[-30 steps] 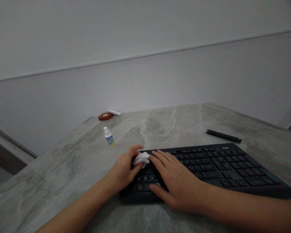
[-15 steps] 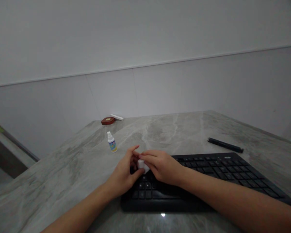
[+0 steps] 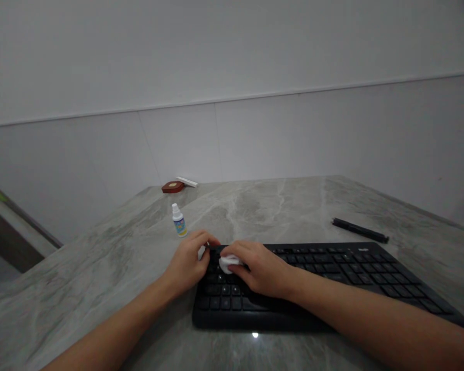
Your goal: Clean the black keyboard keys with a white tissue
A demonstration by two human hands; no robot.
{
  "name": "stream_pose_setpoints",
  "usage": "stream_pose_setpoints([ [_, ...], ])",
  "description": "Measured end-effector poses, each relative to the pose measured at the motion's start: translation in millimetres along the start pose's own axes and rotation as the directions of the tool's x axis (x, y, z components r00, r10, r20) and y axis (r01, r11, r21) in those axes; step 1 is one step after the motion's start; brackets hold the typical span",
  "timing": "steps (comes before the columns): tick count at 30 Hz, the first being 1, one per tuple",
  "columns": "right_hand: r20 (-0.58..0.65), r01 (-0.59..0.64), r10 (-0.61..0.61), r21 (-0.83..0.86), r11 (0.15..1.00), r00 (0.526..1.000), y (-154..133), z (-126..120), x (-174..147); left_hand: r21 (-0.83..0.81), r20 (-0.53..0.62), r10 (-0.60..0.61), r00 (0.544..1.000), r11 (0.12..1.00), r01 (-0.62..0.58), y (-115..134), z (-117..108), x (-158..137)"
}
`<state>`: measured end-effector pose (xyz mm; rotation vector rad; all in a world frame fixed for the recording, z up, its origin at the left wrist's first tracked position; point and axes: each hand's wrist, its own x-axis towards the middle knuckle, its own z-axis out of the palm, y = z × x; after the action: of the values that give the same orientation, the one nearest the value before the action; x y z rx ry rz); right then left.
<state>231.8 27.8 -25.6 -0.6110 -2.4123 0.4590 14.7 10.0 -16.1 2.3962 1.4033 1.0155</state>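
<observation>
The right hand (image 3: pixel 257 268) now alone pinches the crumpled white wad (image 3: pixel 228 263) over the left end of the black plastic keyboard (image 3: pixel 346 275); the left hand (image 3: pixel 189 257), apparently freed to steady, curls at its edge, grip unclear. Beyond stands a small white bottle (image 3: pixel 179 222).

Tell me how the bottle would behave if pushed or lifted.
The bottle would probably tip if pushed near its top, standing tall and narrow. Looking small beside the left hand, it is likely light, though its fill level doesn't show. Once down, its rounded sides might let it roll.
</observation>
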Motion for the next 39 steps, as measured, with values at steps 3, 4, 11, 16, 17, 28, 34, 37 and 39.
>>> stream_pose_setpoints([
  [3,-0.02,-0.004,0.004,-0.001,1.0,1.0,0.3,0.4,1.1,0.015,0.029,-0.046,0.999,0.999,0.046,-5.9,6.4,0.6],
  [4,-0.03,-0.014,0.014,-0.006,1.0,0.999,0.4,0.8,1.7,0.018,0.044,-0.058,0.997,0.998,0.057,-7.1,8.7,0.5],
  [11,-0.037,-0.032,0.031,-0.028,0.999,0.999,3.2,4.2,3.1,0.021,0.107,-0.085,0.991,0.996,0.083,-8.7,12.6,1.2],
  [16,-0.038,0.04,-0.041,-0.022,0.999,0.998,6.0,6.1,2.7,0.016,0.122,-0.08,0.989,0.997,0.079,-10.5,12.7,1.3],
  [17,-0.055,0.036,-0.038,-0.032,0.999,0.998,6.1,6.7,2.8,0.014,0.125,-0.081,0.989,0.997,0.08,-10.7,12.8,1.2],
  [28,-0.122,-0.002,-0.01,-0.095,0.995,0.992,7.2,9.1,3.2,-0.007,0.154,-0.064,0.986,0.998,0.066,-8.9,12.2,0.3],
  [34,-0.112,0.027,-0.037,-0.087,0.996,0.993,7.8,9.1,2.9,-0.011,0.163,-0.059,0.985,0.998,0.061,-9.7,11.1,0.4],
  [37,-0.108,0.025,-0.035,-0.086,0.996,0.994,7.6,8.5,3.0,-0.012,0.165,-0.057,0.985,0.998,0.06,-10.0,10.9,0.3],
  [39,-0.074,0.05,-0.056,-0.077,0.996,0.996,7.5,8.2,2.9,-0.014,0.168,-0.056,0.984,0.998,0.06,-9.7,10.7,0.6],
])
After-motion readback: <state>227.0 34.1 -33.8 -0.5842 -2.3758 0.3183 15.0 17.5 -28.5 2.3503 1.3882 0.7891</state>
